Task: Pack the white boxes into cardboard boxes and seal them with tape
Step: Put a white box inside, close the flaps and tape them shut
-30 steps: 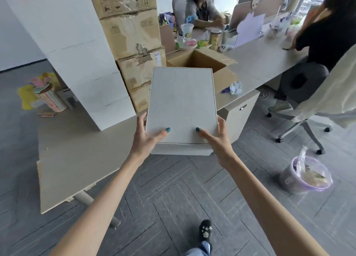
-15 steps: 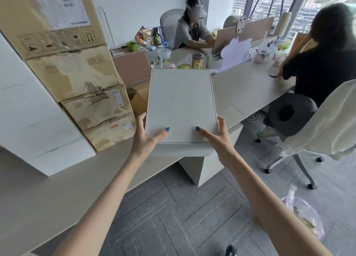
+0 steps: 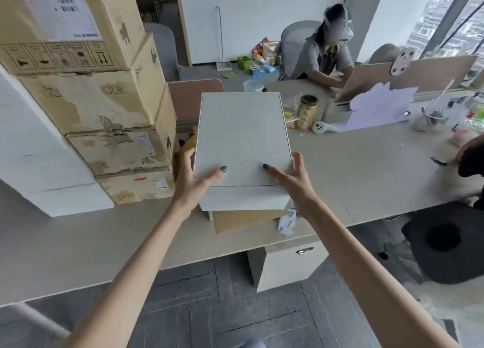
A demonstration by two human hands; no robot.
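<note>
Both hands hold white box (image 3: 243, 138) over open carton (image 3: 243, 219), centre frame.

Left hand (image 3: 195, 182) and right hand (image 3: 294, 184) each grip a near side edge of the white box, thumbs on the lid, fingers wrapped round the sides. It is in the air, not set down. Of the carton only brown flaps show, at the box's left and below it. It sits on the counter (image 3: 366, 169), just beside the stack (image 3: 91, 104) at upper left. Likely step is lowering in; no tape seen. Risks: the box hides the opening, so it goes down blind and a corner could land on a flap or rim and jam. A push could shove the carton. The packet (image 3: 287, 222) at the counter edge, near the right hand, could get knocked off.
</note>
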